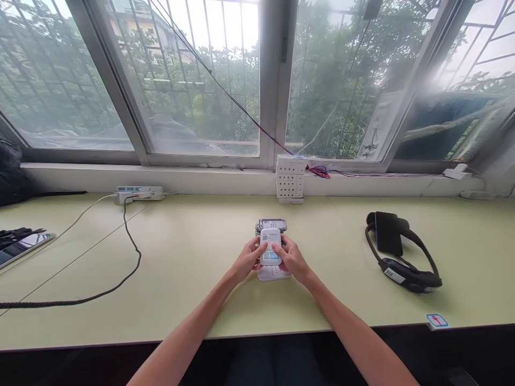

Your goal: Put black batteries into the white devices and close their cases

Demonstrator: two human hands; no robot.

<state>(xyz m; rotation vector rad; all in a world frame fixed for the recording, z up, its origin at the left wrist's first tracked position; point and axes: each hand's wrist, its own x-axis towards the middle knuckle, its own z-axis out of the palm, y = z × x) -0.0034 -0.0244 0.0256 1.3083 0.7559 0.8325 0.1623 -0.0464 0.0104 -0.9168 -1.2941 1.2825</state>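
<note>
Between my left hand [248, 259] and my right hand [293, 259] is a small white rounded rectangular device [271, 238], held by its two sides. Both thumbs press on its printed face, which carries a QR code and a blue-and-white label. Just beyond it lies a dark-framed device [272, 223] with a label on top, partly hidden by the white one. A flat white cover-like piece [273, 274] rests on the table on my side of the hands, its far part covered.
On the pale green table [193, 300], a black headset [410, 273] with a dark flat device lies right. White perforated boxes [290, 179] stand by the windowsill. A power strip [140, 192] and black cable [132, 268] are left, a tablet-like device [24, 249] farther left.
</note>
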